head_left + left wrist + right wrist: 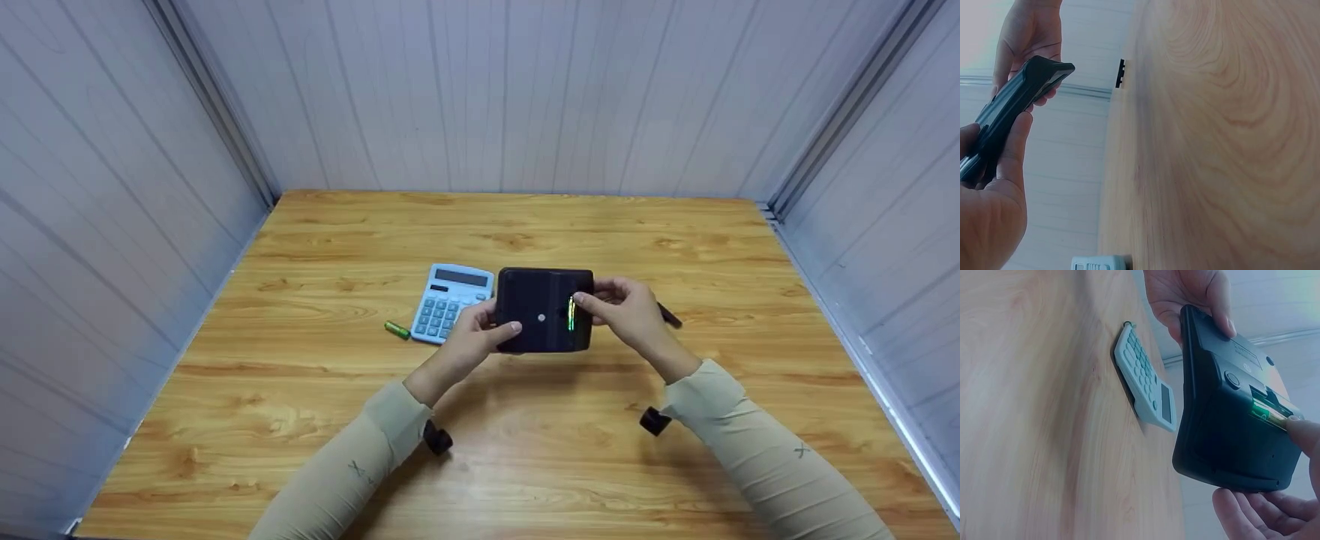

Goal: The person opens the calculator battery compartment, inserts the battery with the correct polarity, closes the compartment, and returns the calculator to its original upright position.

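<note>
My left hand [471, 336] grips a black calculator [529, 300] by its left side, thumb on top, back face turned up above the table. A green battery [1266, 412] lies in the open slot in that back. At the right side my right hand [626, 307] holds the calculator, its thumb [1303, 433] pressing on the battery's end and its fingers behind the edge. The calculator's keys are hidden. A light blue calculator [442, 307] lies face up on the table beyond the left hand, partly covered by it.
A loose green battery [397, 329] lies left of the light blue calculator. A small black notched piece [1120, 73] lies on the wooden table [300, 420], by the right forearm. Pale panel walls [465, 97] stand at the back and both sides.
</note>
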The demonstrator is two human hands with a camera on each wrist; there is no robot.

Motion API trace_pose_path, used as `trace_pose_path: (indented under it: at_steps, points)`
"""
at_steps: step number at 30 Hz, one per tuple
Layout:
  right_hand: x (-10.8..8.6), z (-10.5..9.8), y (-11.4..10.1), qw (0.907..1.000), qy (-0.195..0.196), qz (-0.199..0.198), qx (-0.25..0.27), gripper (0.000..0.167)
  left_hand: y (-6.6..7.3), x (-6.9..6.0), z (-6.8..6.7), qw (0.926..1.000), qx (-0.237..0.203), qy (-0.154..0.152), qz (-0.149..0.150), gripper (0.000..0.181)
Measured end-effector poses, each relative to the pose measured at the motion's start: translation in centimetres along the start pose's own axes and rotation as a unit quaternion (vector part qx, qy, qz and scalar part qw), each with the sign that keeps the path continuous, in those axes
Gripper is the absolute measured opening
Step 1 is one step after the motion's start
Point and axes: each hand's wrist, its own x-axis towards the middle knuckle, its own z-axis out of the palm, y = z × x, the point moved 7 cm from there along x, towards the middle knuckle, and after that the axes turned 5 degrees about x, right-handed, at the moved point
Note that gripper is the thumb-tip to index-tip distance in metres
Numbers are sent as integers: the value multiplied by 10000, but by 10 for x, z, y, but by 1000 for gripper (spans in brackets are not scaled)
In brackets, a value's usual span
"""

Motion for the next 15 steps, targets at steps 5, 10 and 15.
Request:
trace_pose_path:
  at_steps: [5, 10, 15]
  points:
    - [-1, -2, 1, 10000, -11, 13, -16, 54, -1, 1, 0, 10000, 42, 14, -29, 41]
    - [-2, -4, 1, 10000, -8, -52, 46, 52, -2, 3, 1, 10000, 17, -11, -57, 41]
    - [-2, -5, 2, 10000, -17, -39, 50, 50, -3, 4, 3, 10000, -26, -28, -92, 40]
